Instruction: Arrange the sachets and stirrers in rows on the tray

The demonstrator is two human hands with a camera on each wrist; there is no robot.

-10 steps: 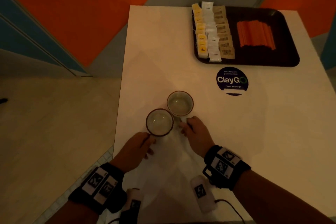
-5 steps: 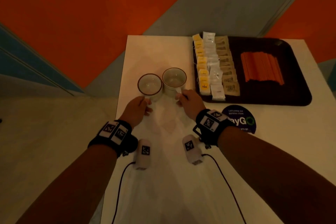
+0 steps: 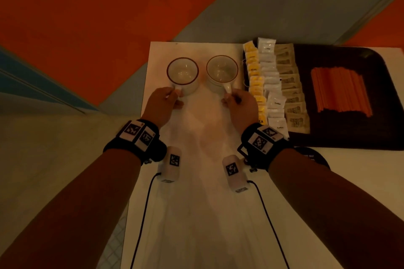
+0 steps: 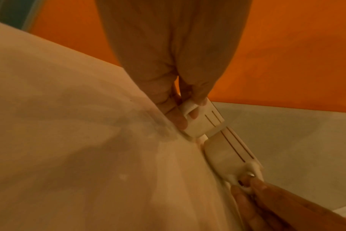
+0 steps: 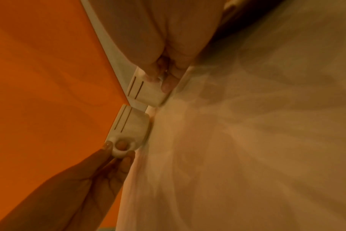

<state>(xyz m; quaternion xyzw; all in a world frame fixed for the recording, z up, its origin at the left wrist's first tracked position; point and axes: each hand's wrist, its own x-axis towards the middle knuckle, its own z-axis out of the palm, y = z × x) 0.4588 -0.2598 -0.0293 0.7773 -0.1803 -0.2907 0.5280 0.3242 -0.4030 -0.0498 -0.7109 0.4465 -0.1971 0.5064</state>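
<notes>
Tabletop [image 3: 196,214]: white, rectangular, dimly lit under warm light; its far edge lies just beyond the cups. Floor beyond it: orange and grey panels, with a blue strip at far left.

Tray [image 3: 371,137]: dark, rounded corners, on the far right part of the tabletop; its right side is cut off by the frame edge.

Sachets, on the tray's left part, in three overlapping rows running near to far: yellow sachets [image 3: 254,81] leftmost, white sachets [image 3: 270,72] in the middle, brown sachets [image 3: 290,89] rightmost. Print on them too small to read.

Stirrers [image 3: 341,90]: orange, laid side by side in one block on the tray, well apart from the sachets.

Left cup [image 3: 183,74] and right cup [image 3: 222,73]: white, dark-rimmed, upright, side by side, left of the tray, handles pointing toward the person.

Left hand [image 3: 158,106]: fingers pinched on the left cup's handle, one finger through the loop in the wrist view.

Right hand [image 3: 241,108]: fingers pinched on the right cup's handle.

Round dark sticker [image 3: 314,156]: near the tray's near edge, mostly hidden behind the right wrist band.

Both wrists carry black bands with printed markers and cabled white units.
</notes>
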